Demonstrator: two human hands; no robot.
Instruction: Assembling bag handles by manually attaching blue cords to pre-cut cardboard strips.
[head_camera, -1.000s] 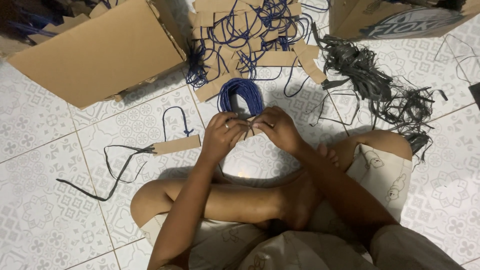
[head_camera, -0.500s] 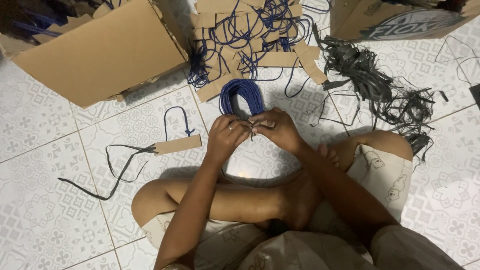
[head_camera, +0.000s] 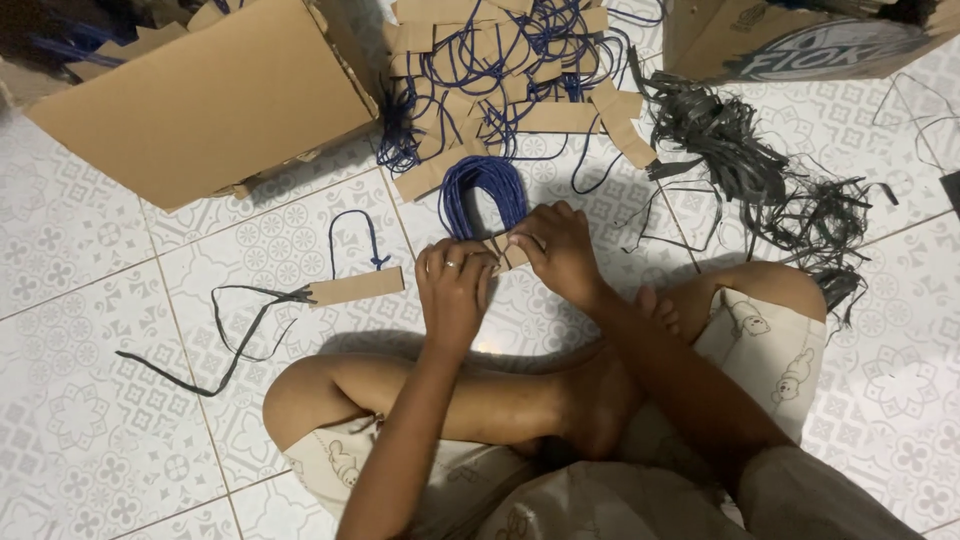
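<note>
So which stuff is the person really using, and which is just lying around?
In use: left hand, right hand, small cardboard strip, blue cord bundle.
Lying about: cardboard box, black strap tangle, strip with loop.

Bare floor (head_camera: 80, 420) lies open to the near left; a cardboard box (head_camera: 200, 100) blocks the far left; blue cords and card strips (head_camera: 500, 70) crowd the far middle; a black strap tangle (head_camera: 760, 180) bars the right; a lone card strip (head_camera: 355, 288) lies just left of the hands (head_camera: 505, 265).
</note>
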